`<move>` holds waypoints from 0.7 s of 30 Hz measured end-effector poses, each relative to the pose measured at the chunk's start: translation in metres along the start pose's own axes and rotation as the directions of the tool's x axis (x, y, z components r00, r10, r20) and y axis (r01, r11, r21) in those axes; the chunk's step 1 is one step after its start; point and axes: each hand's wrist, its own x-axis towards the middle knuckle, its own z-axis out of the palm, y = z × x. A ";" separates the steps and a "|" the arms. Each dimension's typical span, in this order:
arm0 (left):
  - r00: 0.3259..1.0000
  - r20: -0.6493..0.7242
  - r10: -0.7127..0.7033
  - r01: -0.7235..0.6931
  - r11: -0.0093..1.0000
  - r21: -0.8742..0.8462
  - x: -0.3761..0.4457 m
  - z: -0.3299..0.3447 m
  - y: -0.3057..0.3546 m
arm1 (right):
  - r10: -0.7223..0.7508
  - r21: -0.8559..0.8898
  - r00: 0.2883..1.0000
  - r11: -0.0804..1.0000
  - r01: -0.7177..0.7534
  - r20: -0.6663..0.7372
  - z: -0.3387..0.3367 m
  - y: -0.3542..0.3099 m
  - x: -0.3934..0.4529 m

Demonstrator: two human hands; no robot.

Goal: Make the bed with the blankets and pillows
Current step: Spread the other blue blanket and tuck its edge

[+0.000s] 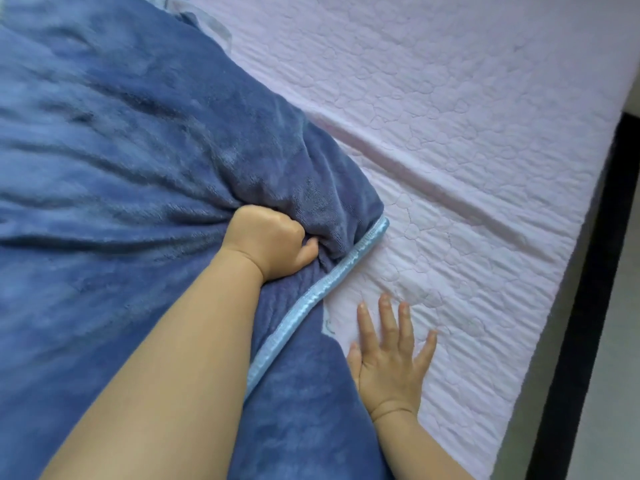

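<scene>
A thick blue fleece blanket (121, 150) with a shiny light-blue trim (311, 299) covers the left half of the bed. My left hand (270, 244) is closed in a fist, gripping a bunch of the blanket just inside its trimmed corner. My right hand (391, 358) lies flat, fingers spread, on the pale lilac quilted bed cover (467, 133), just right of the blanket's edge. No pillows are in view.
A raised fold runs diagonally across the lilac cover (433, 174). The bed's right edge drops to a dark frame strip (588, 271) with pale floor (620, 375) beyond. A light patterned fabric (211, 26) peeks out at the top by the blanket.
</scene>
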 end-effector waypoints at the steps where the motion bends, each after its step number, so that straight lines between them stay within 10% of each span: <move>1: 1.000 -0.006 -0.011 0.011 1.000 0.022 0.000 0.000 0.004 | -0.011 -0.008 1.000 1.000 0.011 -0.003 0.001 0.003 -0.001; 21: 0.994 -0.047 -0.095 0.101 0.982 0.162 -0.017 0.017 -0.006 | -0.063 -0.083 0.997 0.995 0.060 -0.033 0.009 -0.001 0.000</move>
